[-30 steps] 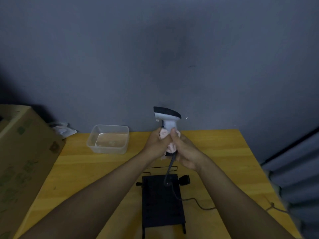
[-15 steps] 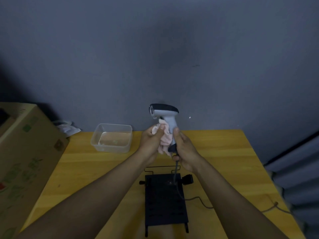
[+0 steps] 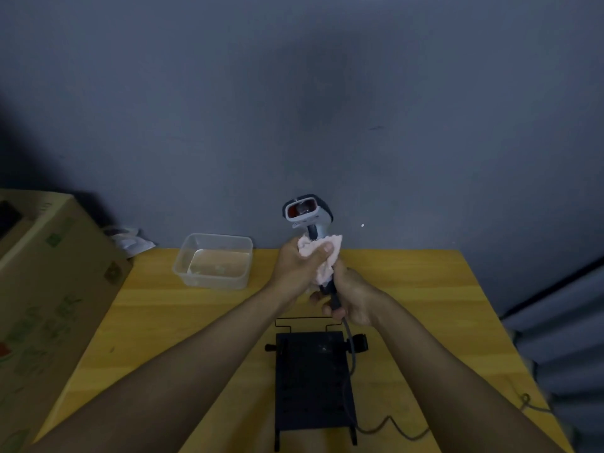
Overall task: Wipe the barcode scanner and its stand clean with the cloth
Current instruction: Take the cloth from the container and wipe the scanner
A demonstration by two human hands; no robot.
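Note:
A white and black barcode scanner is held upright above the table, its red scan window turned towards me. My right hand grips the bottom of its handle, where the grey cable leaves. My left hand presses a pale pink cloth around the upper handle, just under the scanner's head. The black stand lies flat on the yellow table in front of me, below both hands.
A clear plastic tub holding liquid sits at the back left of the table. A large cardboard box stands at the left edge. The scanner's cable trails over the table to the right. A grey wall is close behind.
The scanner has been turned so its window now faces me instead of pointing left. The cloth has shifted around the handle with my left hand.

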